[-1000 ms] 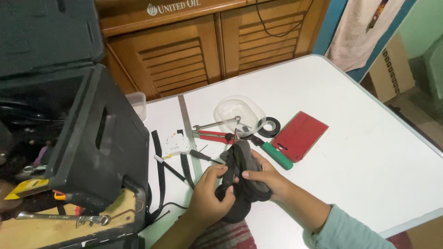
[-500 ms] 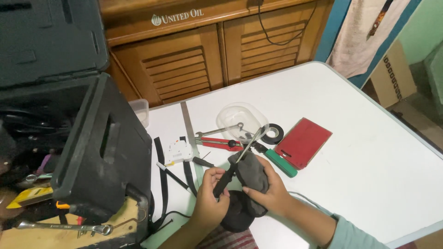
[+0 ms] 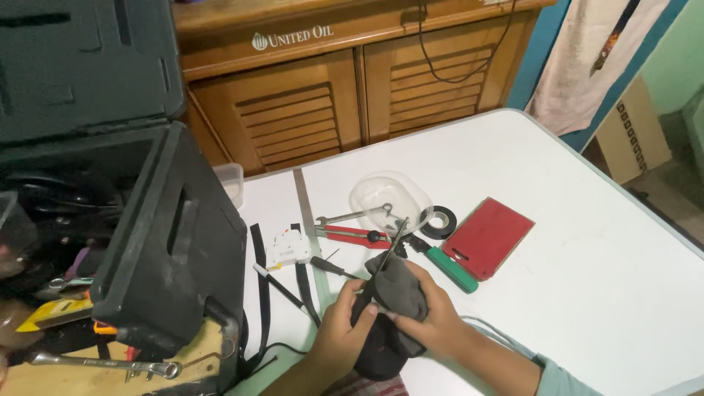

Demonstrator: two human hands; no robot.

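1. Head view, lower centre: the left hand (image 3: 339, 323) and the right hand (image 3: 433, 315) were both closed around a dark grey cloth (image 3: 400, 287) wrapped about a thin metal-tipped tool (image 3: 392, 246), whose tip pointed up toward the frame's middle.
2. Beneath the hands, a black pouch (image 3: 378, 352) rested on the white table (image 3: 587, 242).
3. Just above the hands lay a clear plastic lid (image 3: 389, 198), a wrench (image 3: 348, 217), a roll of black tape (image 3: 443, 221), a green-handled screwdriver (image 3: 449, 268) and a red card (image 3: 488, 236).
4. Left of frame stood an open black toolbox (image 3: 169, 249).
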